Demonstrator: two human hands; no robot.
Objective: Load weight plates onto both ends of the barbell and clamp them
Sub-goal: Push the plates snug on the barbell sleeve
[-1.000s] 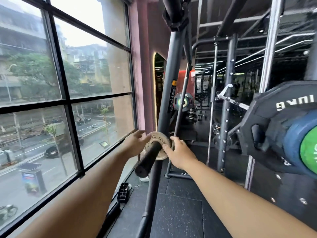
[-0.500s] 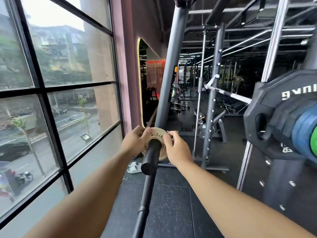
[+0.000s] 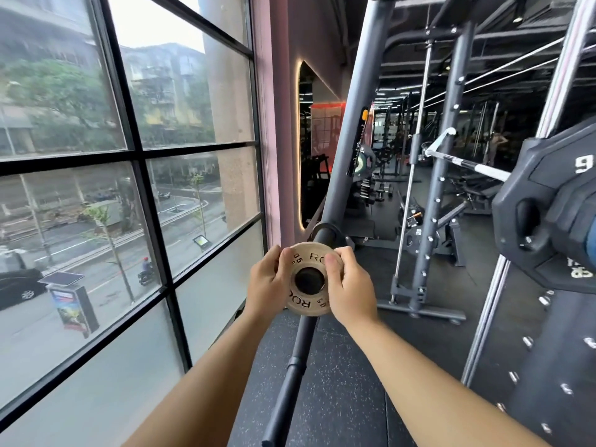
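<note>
You had both hands clamped on one small plate (image 3: 306, 306), a tan disc with "0.5" and the letters "RO" printed in black on its face. Your left hand (image 3: 267, 285) gripped the plate's left rim, thumb lying over the upper left of the face. Your right hand (image 3: 350, 291) gripped the right rim in the same way, thumb pressed on the upper right of the face. The two hands sat close together, with only the width of the plate's middle between them.

You held the plate upright in front of you, its face turned toward you, at the middle of the view. Its centre hole showed solid black. Just above and behind the plate, a black round barbell sleeve (image 3: 325, 235) with a ring around it stuck out. I could not tell whether the plate was threaded on that sleeve or only held in front of it.

A dark rack upright (image 3: 354, 108) slanted down from the top of the view, passed behind the plate and ran on toward the bottom edge. To your left stood a large window (image 3: 138, 195) with black frames, looking onto a wet street. To your right, well apart from your hands, a big black plate (image 3: 541, 214) hung at the edge of the view. Beyond it, a silver bar (image 3: 467, 164) rested across another rack. Dark speckled floor (image 3: 338, 398) lay under your forearms.
</note>
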